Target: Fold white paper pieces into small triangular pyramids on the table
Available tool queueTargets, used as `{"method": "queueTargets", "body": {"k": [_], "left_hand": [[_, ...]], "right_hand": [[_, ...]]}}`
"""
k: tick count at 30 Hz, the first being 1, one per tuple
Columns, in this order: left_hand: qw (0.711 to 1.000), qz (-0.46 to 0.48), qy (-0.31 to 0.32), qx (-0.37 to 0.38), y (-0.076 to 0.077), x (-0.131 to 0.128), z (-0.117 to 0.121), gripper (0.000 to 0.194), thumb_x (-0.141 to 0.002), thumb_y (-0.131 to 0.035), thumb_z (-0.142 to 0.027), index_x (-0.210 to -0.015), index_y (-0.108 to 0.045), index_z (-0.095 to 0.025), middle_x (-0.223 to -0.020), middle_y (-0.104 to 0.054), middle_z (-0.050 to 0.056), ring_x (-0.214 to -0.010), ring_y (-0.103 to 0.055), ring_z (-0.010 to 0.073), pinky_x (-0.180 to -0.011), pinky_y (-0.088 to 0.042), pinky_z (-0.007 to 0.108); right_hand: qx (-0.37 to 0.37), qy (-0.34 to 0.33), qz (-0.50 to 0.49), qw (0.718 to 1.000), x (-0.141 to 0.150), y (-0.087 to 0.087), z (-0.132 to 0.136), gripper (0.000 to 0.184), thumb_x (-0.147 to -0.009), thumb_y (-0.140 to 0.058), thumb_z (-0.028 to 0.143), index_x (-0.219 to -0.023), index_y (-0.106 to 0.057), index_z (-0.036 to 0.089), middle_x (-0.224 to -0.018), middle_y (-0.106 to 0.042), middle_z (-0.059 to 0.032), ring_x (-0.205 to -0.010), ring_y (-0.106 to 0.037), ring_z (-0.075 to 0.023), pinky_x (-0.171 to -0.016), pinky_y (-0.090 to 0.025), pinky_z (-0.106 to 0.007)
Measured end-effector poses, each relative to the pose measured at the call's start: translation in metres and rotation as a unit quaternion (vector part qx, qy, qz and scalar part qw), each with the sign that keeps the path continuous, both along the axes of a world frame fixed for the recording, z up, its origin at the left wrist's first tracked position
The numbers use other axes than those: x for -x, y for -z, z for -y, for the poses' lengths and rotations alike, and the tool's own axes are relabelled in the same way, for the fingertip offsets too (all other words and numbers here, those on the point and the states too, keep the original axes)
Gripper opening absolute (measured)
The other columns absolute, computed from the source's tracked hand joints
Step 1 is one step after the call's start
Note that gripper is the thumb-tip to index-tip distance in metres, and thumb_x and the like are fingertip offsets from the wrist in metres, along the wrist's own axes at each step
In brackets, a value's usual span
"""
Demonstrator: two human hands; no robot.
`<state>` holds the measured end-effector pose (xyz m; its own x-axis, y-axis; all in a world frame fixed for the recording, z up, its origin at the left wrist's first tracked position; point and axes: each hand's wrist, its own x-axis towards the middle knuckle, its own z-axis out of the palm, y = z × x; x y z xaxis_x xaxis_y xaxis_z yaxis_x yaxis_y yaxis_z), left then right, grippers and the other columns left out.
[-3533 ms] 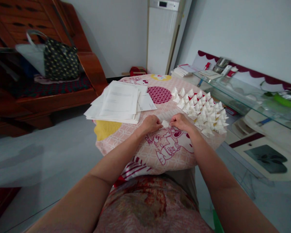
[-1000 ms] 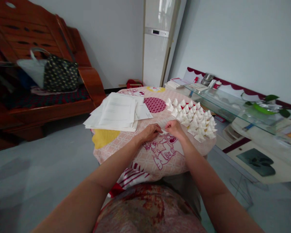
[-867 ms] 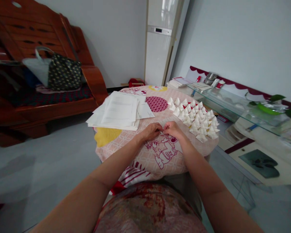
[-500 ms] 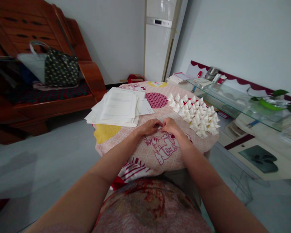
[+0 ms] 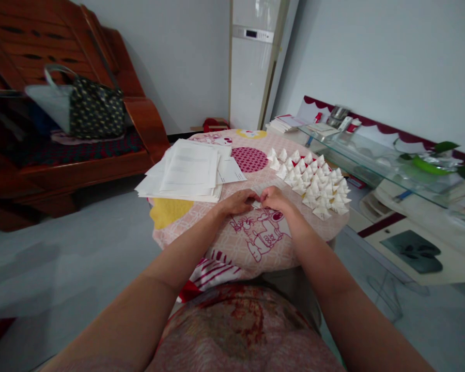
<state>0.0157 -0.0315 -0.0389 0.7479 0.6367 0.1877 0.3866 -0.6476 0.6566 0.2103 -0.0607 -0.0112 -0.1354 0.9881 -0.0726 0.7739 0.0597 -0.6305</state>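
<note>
Round table, patterned cloth (image 5: 178, 232): largest surface, carrying all the paperwork; the cloth may give under pressure, so a crease is probably best firmed between the fingertips or over a flat, unwrinkled patch.

Stack of loose sheets (image 5: 189, 173) lies toward the left side; forearms and elbows should pass clear, as the overlapping edges look easy to drag.

Group of folded white paper pieces (image 5: 313, 190) stands to the right, packed close, points up; a wide swing of the right wrist could tip the nearest ones, so small movements are advisable.

Left hand (image 5: 238, 202): fingers curled, nearly closed, tips pinching; right hand (image 5: 274, 199): likewise curled, thumb and finger drawn together; the two almost meet, exact finger placement partly hidden.

Small white paper piece (image 5: 257, 205): between the fingertips, near the table's middle, mostly covered; judged to be at a creasing step; suggest the left steadies, the right matches edges first, then presses lightly from corner outward; fold stage cannot be told.
</note>
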Motion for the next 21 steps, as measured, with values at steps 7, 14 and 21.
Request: {"method": "queueTargets", "body": {"k": [7, 14, 21], "left_hand": [[0.998, 0.051, -0.025, 0.041, 0.007, -0.006, -0.003, 0.038, -0.066, -0.064, -0.011, -0.099, -0.079, -0.020, -0.099, -0.076, 0.003, -0.093, -0.065, 0.0213, -0.087, -0.050, 0.030], [0.997, 0.061, -0.004, 0.053, 0.006, -0.005, -0.005, 0.052, -0.059, -0.061, -0.006, -0.105, -0.080, -0.021, -0.092, -0.075, 0.002, -0.086, -0.064, 0.0209, -0.083, -0.050, 0.031], [0.991, 0.098, -0.026, 0.082, 0.009, 0.005, -0.006, 0.059, -0.071, -0.068, -0.020, -0.129, -0.067, -0.014, -0.117, -0.072, 0.011, -0.101, -0.066, 0.0222, -0.091, -0.053, 0.034]], "right_hand": [[0.000, 0.029, 0.026, 0.999, 0.003, 0.002, 0.003, 0.013, -0.061, -0.073, 0.006, -0.061, -0.064, 0.017, -0.052, -0.055, 0.0049, -0.049, -0.048, -0.0103, -0.050, -0.036, -0.023], [0.005, 0.045, -0.021, 0.999, -0.004, 0.001, 0.004, 0.016, -0.055, -0.067, 0.002, -0.058, -0.064, 0.017, -0.047, -0.053, 0.0054, -0.045, -0.046, -0.0093, -0.046, -0.033, -0.022], [-0.082, 0.178, -0.169, 0.966, -0.024, 0.021, 0.006, 0.006, -0.067, -0.061, 0.022, -0.066, -0.065, 0.018, -0.053, -0.060, 0.0014, -0.050, -0.056, -0.0151, -0.049, -0.041, -0.025]]}}
